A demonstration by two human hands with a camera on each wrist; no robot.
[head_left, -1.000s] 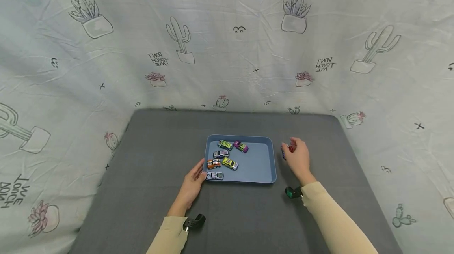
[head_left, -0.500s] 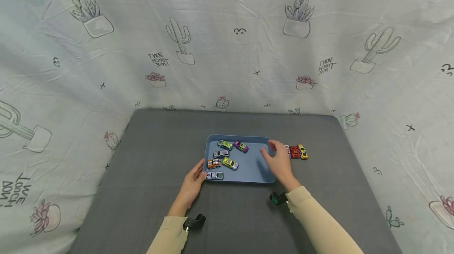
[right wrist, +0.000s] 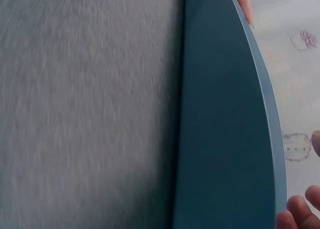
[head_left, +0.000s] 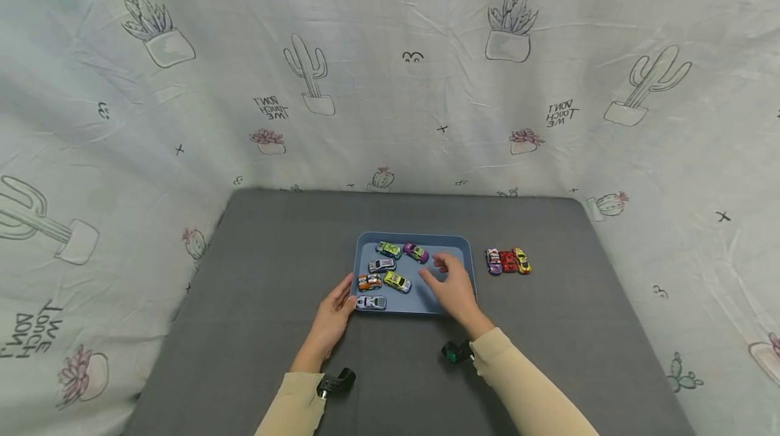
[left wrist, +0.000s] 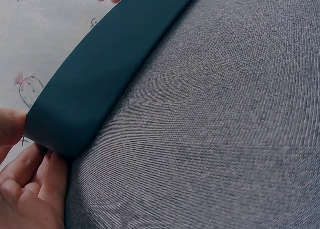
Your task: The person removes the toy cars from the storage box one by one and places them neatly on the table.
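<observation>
A blue tray holds several small toy cars, mostly in its left half. At its front left corner my left hand grips the wall, with the thumb at the rim and the other fingers lower on the outside in the left wrist view. My right hand hovers over the tray's right half, thumb and fingers apart, holding nothing. Nearest to it are a yellow car and a purple car. A green car, a silver car, an orange car and a white car sit farther left.
To the right of the tray, a purple-and-white car, a red car and a yellow-and-red car stand side by side on the grey table. A printed cloth hangs behind and along the sides.
My right hand has left the row of cars at the right, uncovering it, and moved left over the tray. The left hand stays at the tray's corner.
</observation>
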